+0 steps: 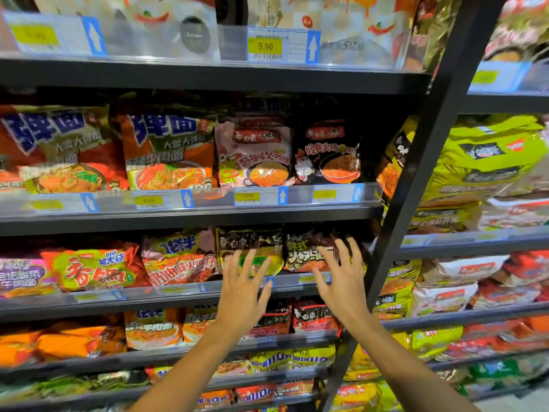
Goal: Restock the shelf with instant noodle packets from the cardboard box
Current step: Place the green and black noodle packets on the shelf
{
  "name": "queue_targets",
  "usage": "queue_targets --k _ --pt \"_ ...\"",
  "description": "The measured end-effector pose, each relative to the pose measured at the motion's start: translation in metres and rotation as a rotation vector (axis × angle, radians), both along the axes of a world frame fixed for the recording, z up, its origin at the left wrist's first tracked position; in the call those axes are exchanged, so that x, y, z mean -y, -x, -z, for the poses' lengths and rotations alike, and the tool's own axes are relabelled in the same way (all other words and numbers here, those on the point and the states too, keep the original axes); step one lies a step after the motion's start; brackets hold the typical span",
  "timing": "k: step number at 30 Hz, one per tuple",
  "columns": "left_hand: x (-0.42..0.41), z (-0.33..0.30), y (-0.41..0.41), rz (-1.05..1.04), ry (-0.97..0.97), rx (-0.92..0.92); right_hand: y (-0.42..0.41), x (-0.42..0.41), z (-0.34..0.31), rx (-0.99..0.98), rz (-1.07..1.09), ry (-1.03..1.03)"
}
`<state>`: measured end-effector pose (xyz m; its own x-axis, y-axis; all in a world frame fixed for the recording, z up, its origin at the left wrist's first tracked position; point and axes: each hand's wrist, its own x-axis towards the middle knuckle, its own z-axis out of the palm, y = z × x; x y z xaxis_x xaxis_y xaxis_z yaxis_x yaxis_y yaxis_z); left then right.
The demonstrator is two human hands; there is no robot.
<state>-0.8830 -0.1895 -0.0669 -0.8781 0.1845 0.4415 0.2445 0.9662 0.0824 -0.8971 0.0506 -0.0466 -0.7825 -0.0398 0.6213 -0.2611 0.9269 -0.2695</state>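
Observation:
Both my hands are raised in front of a shelf (178,295) full of instant noodle packets. My left hand (242,292) has its fingers spread and straight, just before a yellow and black packet (237,242). My right hand (341,281) is spread the same way in front of a dark red and black packet (303,248). Neither hand holds anything. Whether the fingertips touch the packets is unclear. No cardboard box is in view.
Shelves above hold orange packets (169,150), a pink packet (254,153) and a black packet (329,150). A dark upright post (416,173) separates this rack from a neighbouring one with green multipacks (490,162). Lower shelves carry more packets (151,328).

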Motion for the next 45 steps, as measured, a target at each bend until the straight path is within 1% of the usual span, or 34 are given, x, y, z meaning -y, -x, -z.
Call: queue_targets --k 5,7,11,13,15,16,18,21,25,28,30,33,39,45 --pt "-0.005 -0.002 -0.002 -0.017 0.011 0.033 -0.007 0.008 0.007 0.077 0.008 -0.066" --pt "-0.006 -0.001 -0.003 -0.023 0.046 0.059 -0.003 0.009 0.007 0.113 0.026 -0.072" --pt "-0.007 0.002 -0.007 -0.013 0.073 0.085 0.007 0.014 -0.004 0.319 0.044 -0.040" --pt "-0.008 0.002 -0.011 -0.012 0.056 0.055 0.007 0.017 -0.009 0.316 0.041 0.004" --pt "-0.008 0.001 -0.012 -0.027 0.048 0.039 0.006 0.019 -0.011 0.316 0.037 -0.013" --pt "-0.008 0.000 -0.012 -0.034 0.047 0.045 0.008 0.021 -0.011 0.350 0.030 -0.035" --pt "-0.009 -0.002 -0.010 -0.045 0.018 0.088 0.013 0.022 -0.010 0.432 0.033 -0.088" --pt "-0.014 -0.008 -0.006 -0.081 -0.020 0.168 0.023 0.023 -0.018 0.474 0.058 -0.103" --pt "-0.019 -0.022 -0.001 -0.130 0.061 0.293 0.029 0.019 -0.024 0.551 0.055 -0.115" --pt "-0.021 -0.030 -0.003 -0.137 0.087 0.323 0.025 0.018 -0.024 0.518 0.064 -0.130" --pt "-0.019 -0.033 -0.005 -0.122 0.078 0.318 0.018 0.018 -0.024 0.426 0.073 -0.122" --pt "-0.012 -0.034 -0.011 -0.095 0.047 0.260 0.005 0.015 -0.019 0.320 0.044 -0.085" --pt "0.000 -0.026 -0.020 -0.054 0.034 0.131 -0.014 0.003 -0.005 0.232 -0.018 -0.003" --pt "0.008 -0.022 -0.029 0.003 0.047 0.115 -0.028 -0.003 -0.008 0.228 -0.070 0.009"
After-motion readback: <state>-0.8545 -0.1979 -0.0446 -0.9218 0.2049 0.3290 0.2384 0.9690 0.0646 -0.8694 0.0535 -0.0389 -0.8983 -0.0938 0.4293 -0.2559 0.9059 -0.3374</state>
